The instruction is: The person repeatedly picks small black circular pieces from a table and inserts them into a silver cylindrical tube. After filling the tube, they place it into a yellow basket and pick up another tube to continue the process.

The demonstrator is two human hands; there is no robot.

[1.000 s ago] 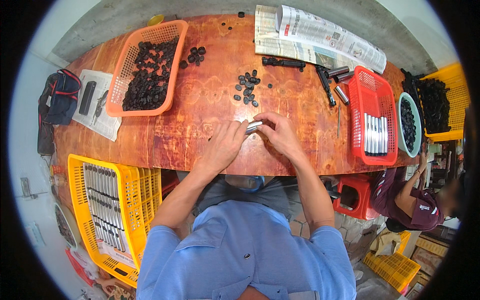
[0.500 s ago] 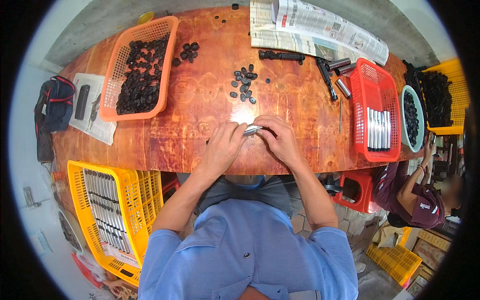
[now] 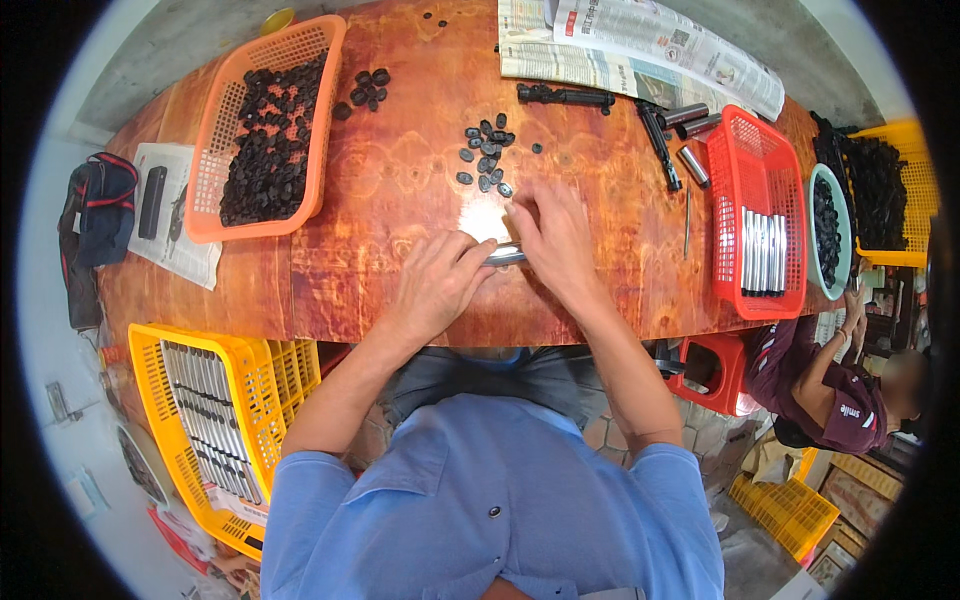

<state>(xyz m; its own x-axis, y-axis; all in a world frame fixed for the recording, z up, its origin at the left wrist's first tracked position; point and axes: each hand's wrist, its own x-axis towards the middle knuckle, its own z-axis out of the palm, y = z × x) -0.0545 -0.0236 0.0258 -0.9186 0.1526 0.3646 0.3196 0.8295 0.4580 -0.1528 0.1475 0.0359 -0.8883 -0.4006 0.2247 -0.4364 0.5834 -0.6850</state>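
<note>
My left hand (image 3: 437,282) is closed around a short shiny metal tube (image 3: 506,255) just above the table's near edge. My right hand (image 3: 556,240) is off the tube's end. Its fingers reach forward, apart, with their tips beside the nearest of several small black oval caps (image 3: 488,147) strewn mid-table. Whether a fingertip touches a cap is too small to tell.
An orange basket (image 3: 325,150) of black caps stands left, beside a few loose ones (image 3: 374,78). To the right are a red basket (image 3: 735,170) with metal tubes, a pale green bowl (image 3: 846,230) and a seated person (image 3: 840,400). A yellow crate (image 3: 262,400) of tubes sits lower left.
My right hand has left the tube's end and moved forward toward the loose caps, its fingers extending. My left hand still holds the tube in nearly the same place.
</note>
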